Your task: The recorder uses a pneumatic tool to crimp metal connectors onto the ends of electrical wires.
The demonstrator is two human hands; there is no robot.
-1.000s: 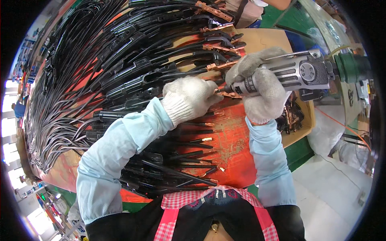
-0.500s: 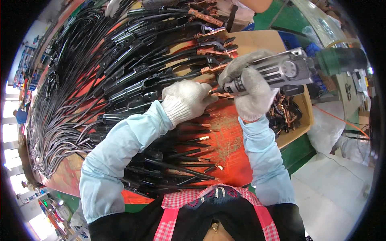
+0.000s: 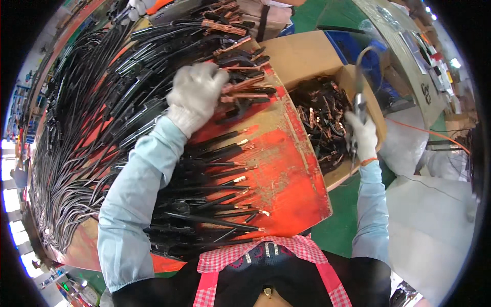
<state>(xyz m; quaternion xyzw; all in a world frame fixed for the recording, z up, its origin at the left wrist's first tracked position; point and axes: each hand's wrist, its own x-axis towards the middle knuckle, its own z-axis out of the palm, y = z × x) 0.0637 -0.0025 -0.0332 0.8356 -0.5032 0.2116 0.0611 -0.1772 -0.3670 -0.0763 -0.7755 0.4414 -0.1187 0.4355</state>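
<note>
My left hand (image 3: pixel 197 94), in a white knitted glove, rests with curled fingers over black cable ends fitted with copper clamp jaws (image 3: pixel 248 89). Its fingertips are partly hidden, so what they grip does not show clearly. On the right, my gloved right hand (image 3: pixel 364 137) is around a grey metal power tool (image 3: pixel 360 105), blurred and seen nearly edge-on. That hand is at the right side of an open cardboard box (image 3: pixel 337 180) with many black and copper parts (image 3: pixel 322 117) inside.
Bare-ended black cables (image 3: pixel 230 176) lie in rows on the red, worn tabletop (image 3: pixel 286 189). Long grey-black cables (image 3: pixel 66 169) sweep off to the left. Another gloved hand (image 3: pixel 137 7) shows at the far edge. A blue crate (image 3: pixel 335 43) stands behind the box.
My hands have moved apart. The left has gone farther away and slightly left, onto the copper-jawed cables. The right has swung the tool rightward and nearer, over to the box.
</note>
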